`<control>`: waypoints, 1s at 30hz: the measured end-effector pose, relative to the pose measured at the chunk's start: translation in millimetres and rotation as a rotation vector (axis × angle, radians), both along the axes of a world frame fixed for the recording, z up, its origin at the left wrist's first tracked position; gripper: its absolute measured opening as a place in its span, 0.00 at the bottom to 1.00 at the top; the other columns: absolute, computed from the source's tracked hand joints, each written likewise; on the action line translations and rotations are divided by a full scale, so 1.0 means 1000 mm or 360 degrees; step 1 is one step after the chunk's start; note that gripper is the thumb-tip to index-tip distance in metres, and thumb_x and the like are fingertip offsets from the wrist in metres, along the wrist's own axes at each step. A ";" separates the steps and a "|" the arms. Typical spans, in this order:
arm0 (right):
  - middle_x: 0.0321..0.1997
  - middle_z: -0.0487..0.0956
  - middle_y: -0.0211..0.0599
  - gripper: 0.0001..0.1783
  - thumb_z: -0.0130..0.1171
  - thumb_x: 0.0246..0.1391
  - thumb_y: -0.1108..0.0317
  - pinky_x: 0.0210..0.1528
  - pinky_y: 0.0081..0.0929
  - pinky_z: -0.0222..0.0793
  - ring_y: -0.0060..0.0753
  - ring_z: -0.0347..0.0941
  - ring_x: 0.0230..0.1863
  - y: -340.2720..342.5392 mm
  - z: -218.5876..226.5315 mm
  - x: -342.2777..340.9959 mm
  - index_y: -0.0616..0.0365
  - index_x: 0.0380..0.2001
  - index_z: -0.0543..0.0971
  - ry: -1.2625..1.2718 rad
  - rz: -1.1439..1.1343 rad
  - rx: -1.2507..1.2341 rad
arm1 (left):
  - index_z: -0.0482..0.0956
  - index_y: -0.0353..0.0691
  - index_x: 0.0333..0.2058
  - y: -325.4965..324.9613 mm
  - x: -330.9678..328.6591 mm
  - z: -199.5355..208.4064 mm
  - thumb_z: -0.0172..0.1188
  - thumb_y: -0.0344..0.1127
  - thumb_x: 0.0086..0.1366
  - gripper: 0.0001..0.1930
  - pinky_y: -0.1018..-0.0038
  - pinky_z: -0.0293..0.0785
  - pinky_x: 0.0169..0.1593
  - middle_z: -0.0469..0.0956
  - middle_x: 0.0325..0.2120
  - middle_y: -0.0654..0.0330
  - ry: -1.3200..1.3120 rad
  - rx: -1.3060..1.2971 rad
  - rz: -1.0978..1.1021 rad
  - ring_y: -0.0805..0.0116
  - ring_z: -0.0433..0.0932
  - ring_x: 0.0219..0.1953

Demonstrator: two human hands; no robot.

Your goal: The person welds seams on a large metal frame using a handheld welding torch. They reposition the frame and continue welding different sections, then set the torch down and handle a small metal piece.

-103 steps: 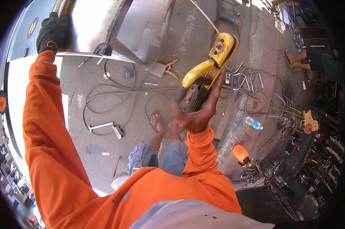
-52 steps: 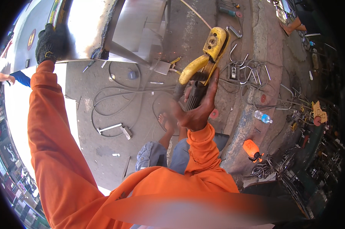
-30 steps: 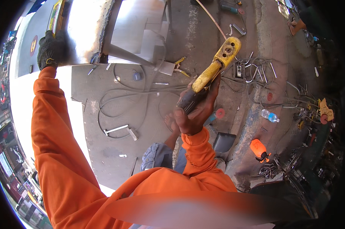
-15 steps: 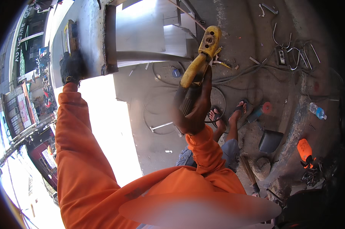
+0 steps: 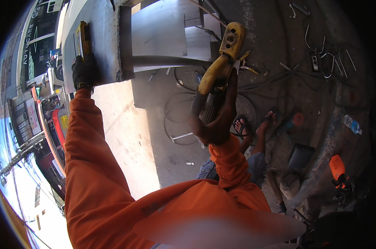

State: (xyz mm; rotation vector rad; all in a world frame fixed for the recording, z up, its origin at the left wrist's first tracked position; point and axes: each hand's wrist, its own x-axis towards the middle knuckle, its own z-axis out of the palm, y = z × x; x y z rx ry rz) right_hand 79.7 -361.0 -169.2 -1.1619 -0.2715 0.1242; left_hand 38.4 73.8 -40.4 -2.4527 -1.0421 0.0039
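Observation:
In a dark glove, my left hand (image 5: 84, 72) presses against the grey metal sheet (image 5: 103, 45) of a frame. Its fingers are closed at the lower end of a narrow, yellow-edged tool (image 5: 84, 37), whose exact kind I cannot make out. My bare right hand (image 5: 216, 120) grips a welding electrode holder (image 5: 215, 76) with a worn yellow head and a dark ribbed handle. From the holder's head a thin welding rod (image 5: 206, 14) runs up and left, past the top edge of the view. A dark metal bar (image 5: 169, 61) crosses the frame left of the holder.
Cables (image 5: 271, 79) snake over the dark floor. An angle grinder (image 5: 292, 122), a plastic bottle (image 5: 353, 124), an orange object (image 5: 337, 167) and bent rods (image 5: 335, 64) lie to the right. Sandalled feet (image 5: 242, 125) stand below my right hand. Parked vehicles (image 5: 60, 124) show at far left.
The whole view has shifted slightly, so everything appears a little further right, and the picture is darker. Both hands keep their grips, with little movement relative to the metal frame.

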 end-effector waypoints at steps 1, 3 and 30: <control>0.68 0.63 0.64 0.55 0.57 0.45 0.73 0.69 0.38 0.62 0.50 0.67 0.66 0.000 -0.001 0.000 0.72 0.74 0.43 -0.0009 -0.0001 -0.0017 | 0.76 0.31 0.53 0.001 0.000 0.000 0.46 0.60 0.70 0.33 0.47 0.69 0.58 0.77 0.48 0.31 -0.0015 -0.0040 -0.0010 0.31 0.75 0.54; 0.68 0.63 0.64 0.56 0.57 0.44 0.73 0.69 0.38 0.63 0.50 0.67 0.66 0.000 -0.003 0.001 0.72 0.74 0.42 -0.0036 -0.0002 -0.0041 | 0.76 0.31 0.53 0.003 0.001 0.001 0.46 0.60 0.71 0.33 0.47 0.69 0.58 0.77 0.49 0.31 0.0067 -0.0015 0.0021 0.32 0.75 0.54; 0.65 0.65 0.60 0.56 0.58 0.44 0.70 0.69 0.37 0.60 0.48 0.66 0.65 0.002 -0.007 0.002 0.75 0.73 0.43 -0.0004 -0.0015 0.0038 | 0.76 0.29 0.51 -0.017 0.010 0.005 0.43 0.61 0.71 0.35 0.44 0.70 0.54 0.80 0.44 0.31 -0.0115 -0.0017 0.0183 0.30 0.77 0.50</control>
